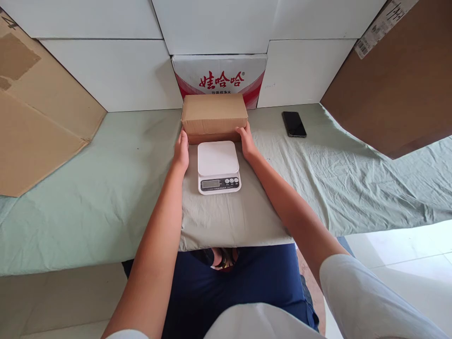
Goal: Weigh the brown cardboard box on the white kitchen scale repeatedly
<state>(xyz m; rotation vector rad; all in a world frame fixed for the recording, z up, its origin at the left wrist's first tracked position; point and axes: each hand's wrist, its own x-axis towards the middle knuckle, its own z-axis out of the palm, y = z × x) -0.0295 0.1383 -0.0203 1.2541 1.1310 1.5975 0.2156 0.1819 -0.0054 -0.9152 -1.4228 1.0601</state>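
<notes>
Both hands reach forward to a brown box (214, 114) lying at 12 o'clock on the bench (106, 197), which is draped in a pale green sheet. The left hand (181, 153) lies flat against the box's left end, near its bottom front corner, fingers pointing away from the person. The right hand (247, 142) presses the box's right end in the same way, thumb on the front edge. Each grip is wide, palm and fingers laid on cardboard rather than curled round anything; together the two hands clasp the box between them. Whether the box rests on the sheet or is lifted just clear of it, I cannot tell.

Just on the near side of the box, at 6 o'clock from it and between the two wrists, stands a white scale (218, 166) with its display and buttons facing the person. Its platform carries nothing. The box's front edge sits just beside the scale's far edge.

Behind the box a white and red carton (219, 77) with red lettering leans against the white wall. At 2 o'clock a black phone (294, 124) lies face up on the sheet, well apart from the hands. Cardboard sheets stand at 9 o'clock (31, 117) and at 3 o'clock (399, 89)
</notes>
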